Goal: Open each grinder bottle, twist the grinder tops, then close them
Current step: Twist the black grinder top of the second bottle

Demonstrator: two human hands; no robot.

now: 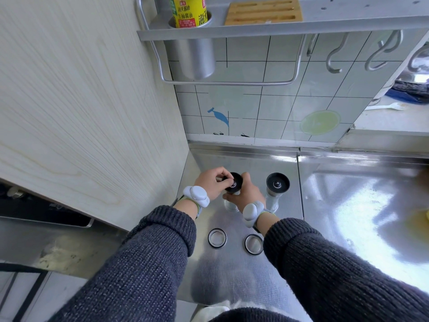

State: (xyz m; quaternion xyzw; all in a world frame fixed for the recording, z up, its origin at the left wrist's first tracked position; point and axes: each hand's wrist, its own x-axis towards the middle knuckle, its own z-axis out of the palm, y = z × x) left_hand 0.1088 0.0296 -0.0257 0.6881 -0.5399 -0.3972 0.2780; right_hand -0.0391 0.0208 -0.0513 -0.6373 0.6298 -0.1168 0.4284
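Observation:
Two clear glass grinder bottles with black tops stand on the steel counter near the back wall. My left hand pinches the black top of the left grinder from the left side. My right hand wraps the glass body of that same grinder from the right, hiding most of it. The right grinder stands alone, upright, just right of my right hand, its black top with a metal knob uncovered. Two round clear caps lie flat on the counter nearer to me: left cap, right cap.
A pale wood cabinet side walls off the left. Above hangs a metal rack with a yellow soy sauce bottle, a wooden block and hooks. A tiled wall backs the counter. A white spoon lies on the far right ledge.

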